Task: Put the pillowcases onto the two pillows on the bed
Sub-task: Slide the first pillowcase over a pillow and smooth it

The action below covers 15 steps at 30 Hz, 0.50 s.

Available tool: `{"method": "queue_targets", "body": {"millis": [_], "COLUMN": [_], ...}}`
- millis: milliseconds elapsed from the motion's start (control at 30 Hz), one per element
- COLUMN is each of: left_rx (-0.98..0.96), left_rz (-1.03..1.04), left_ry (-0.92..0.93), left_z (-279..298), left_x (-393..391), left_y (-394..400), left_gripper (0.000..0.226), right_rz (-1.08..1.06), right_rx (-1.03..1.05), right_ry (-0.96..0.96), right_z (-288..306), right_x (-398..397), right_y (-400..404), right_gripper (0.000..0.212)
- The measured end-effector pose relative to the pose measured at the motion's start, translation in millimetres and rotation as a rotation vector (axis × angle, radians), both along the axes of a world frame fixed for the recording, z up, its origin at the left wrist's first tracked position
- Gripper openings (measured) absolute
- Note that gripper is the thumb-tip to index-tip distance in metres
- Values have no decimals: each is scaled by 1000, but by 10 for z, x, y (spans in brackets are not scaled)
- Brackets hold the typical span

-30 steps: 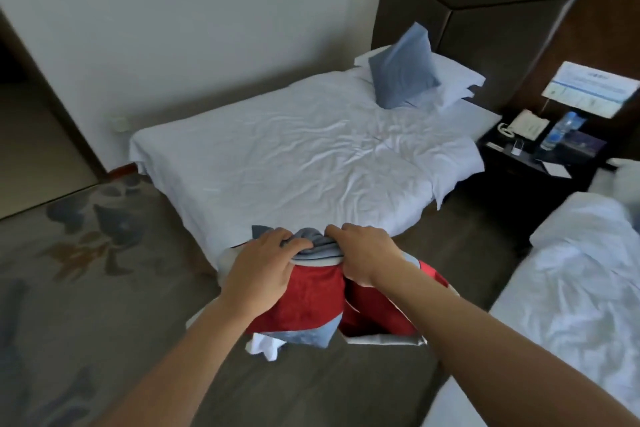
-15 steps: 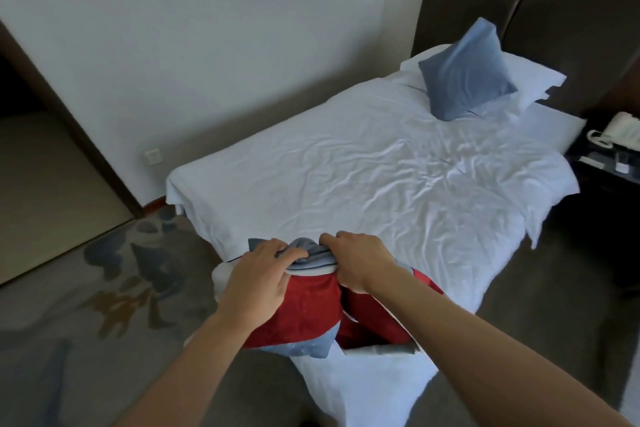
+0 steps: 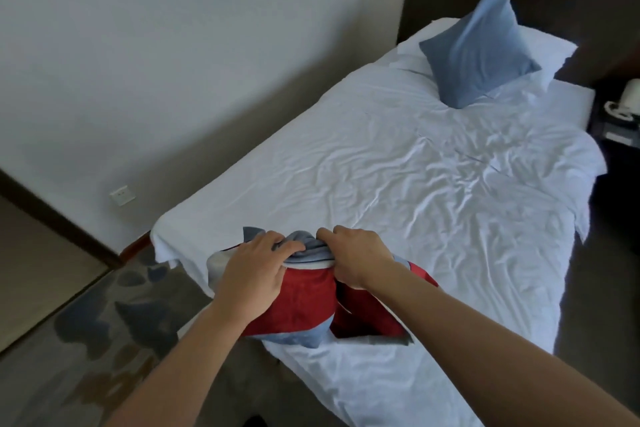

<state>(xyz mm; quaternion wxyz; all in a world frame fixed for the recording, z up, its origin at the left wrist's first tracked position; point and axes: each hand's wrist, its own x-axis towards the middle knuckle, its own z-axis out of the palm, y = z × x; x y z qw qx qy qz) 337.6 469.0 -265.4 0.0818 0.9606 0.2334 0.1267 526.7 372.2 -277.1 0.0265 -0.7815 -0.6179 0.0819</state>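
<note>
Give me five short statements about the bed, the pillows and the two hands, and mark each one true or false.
1. Both the left hand and the right hand grip the bundle of red, blue and white fabric. True.
2. The square blue cushion lies flat at the foot of the bed. False: it stands propped against the white pillow at the headboard end.
3. The wrinkled white bed sheet covers the mattress. True.
4. The blue cushion already wears a red case. False: it is plain blue.
5. The fabric bundle is at the foot end of the bed. True.
</note>
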Motion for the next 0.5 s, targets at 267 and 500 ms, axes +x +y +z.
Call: {"method": "queue_targets", "body": {"millis": [267,500], "left_rx": [-47,-37], "left_rz": [-274,-448], "left_ry": [12,12], "left_z": [45,-42], "left_x": [641,1369], "left_y": [1234,1787], "left_gripper": [40,40], "right_rz": [-283,-435], "right_rx": [-44,-96], "right_ry": [28,37], "right_z": [97,17], "right_x": [255,748], "right_y": [742,1116], "right_gripper": [36,37]}}
